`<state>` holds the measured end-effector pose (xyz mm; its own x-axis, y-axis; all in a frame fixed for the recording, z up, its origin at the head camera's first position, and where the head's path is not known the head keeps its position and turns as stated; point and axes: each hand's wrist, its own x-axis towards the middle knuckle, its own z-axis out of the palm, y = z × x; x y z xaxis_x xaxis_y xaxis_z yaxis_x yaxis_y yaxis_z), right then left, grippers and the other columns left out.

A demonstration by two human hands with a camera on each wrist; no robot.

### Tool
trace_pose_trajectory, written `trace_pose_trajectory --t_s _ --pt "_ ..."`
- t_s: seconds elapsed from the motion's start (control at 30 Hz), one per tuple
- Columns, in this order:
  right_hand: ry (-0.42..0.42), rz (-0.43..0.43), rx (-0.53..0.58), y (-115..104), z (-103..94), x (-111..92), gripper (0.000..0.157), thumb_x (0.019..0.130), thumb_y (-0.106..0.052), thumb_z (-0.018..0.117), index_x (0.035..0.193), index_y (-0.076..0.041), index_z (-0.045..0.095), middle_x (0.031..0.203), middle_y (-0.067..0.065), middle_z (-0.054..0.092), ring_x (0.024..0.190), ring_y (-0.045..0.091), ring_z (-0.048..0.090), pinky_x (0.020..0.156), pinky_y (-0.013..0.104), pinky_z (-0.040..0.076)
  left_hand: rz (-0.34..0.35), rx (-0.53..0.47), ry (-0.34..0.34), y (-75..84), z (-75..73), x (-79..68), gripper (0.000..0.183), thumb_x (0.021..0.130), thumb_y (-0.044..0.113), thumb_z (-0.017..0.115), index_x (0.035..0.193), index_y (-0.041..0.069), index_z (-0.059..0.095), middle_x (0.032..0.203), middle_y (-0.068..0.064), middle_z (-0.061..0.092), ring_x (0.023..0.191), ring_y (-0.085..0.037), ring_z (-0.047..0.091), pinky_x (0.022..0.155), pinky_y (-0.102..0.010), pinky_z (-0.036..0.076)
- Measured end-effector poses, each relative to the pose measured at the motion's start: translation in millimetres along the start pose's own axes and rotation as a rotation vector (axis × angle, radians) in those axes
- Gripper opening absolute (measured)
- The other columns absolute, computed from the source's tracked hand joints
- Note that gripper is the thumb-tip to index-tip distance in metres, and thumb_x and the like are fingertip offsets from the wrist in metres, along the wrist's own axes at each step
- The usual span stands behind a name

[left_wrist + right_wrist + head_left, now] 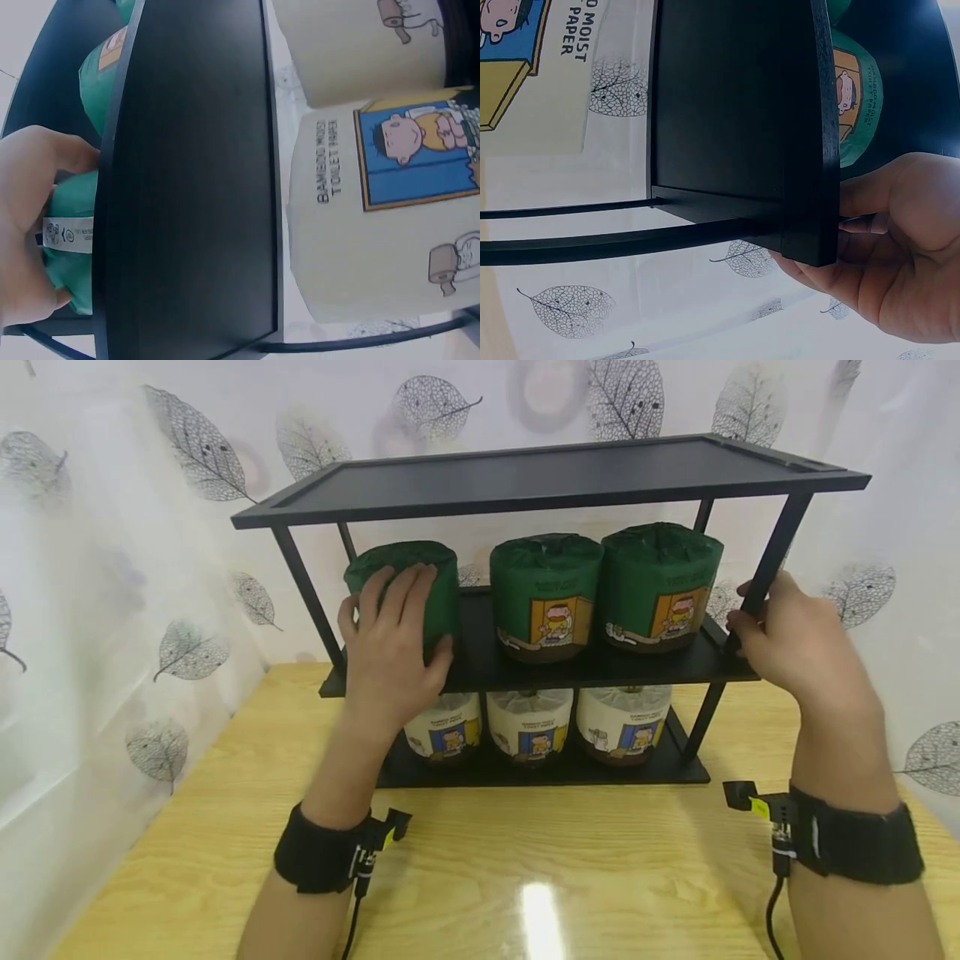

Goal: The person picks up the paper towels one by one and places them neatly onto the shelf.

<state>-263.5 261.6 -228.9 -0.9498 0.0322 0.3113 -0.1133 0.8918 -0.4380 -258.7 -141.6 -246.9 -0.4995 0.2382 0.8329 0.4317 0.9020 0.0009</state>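
Note:
My left hand [390,647] holds a green-wrapped toilet paper roll [444,593] at the left of the black rack's middle shelf [472,652]. In the left wrist view, fingers and thumb curl round that roll [73,259], which has a pale label; the shelf edge hides part of it. Two more green rolls stand to its right, one in the middle [546,564] and one at the right [660,560], close together. My right hand [798,639] grips the rack's front right post [783,531] just above the middle shelf.
On the bottom shelf [540,777] three cream-wrapped rolls stand in a row, the middle one [525,714] facing front. The rack's flat top [555,472] overhangs the green rolls. Under the rack is a wooden table [600,860], with a leaf-patterned curtain [187,585] behind.

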Motion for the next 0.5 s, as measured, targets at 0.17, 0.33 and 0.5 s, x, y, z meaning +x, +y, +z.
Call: trace_pose_trajectory --t_s 0.17,0.33,0.5 --pt "0.010 0.004 -0.002 1 1.2 -1 0.043 0.102 -0.019 0.046 0.132 0.012 0.044 0.088 0.035 0.066 0.064 0.039 0.063 0.057 0.055 0.049 0.015 -0.070 0.000 -4.0 0.2 0.3 0.058 0.088 0.023 0.068 0.141 0.006 0.051 0.143 -0.013 0.054 0.137 -0.036 0.039 0.109 -0.061 0.027" --pt "0.019 -0.004 0.001 2 1.6 -1 0.044 0.102 -0.019 0.046 0.132 0.013 0.043 0.095 0.039 0.064 0.065 0.042 0.063 0.058 0.056 0.049 0.017 -0.133 0.007 -8.7 -1.3 0.7 0.057 0.086 0.024 0.072 0.136 0.005 0.052 0.140 -0.014 0.055 0.136 -0.037 0.040 0.110 -0.061 0.029" --pt "0.025 0.002 0.001 0 1.3 1 0.044 0.102 -0.018 0.045 0.132 0.014 0.043 0.101 0.043 0.062 0.071 0.049 0.065 0.062 0.060 0.049 0.045 -0.235 0.037 -21.0 -0.5 3.0 0.057 0.085 0.025 0.074 0.132 0.001 0.051 0.135 -0.017 0.055 0.133 -0.037 0.042 0.117 -0.051 0.028"
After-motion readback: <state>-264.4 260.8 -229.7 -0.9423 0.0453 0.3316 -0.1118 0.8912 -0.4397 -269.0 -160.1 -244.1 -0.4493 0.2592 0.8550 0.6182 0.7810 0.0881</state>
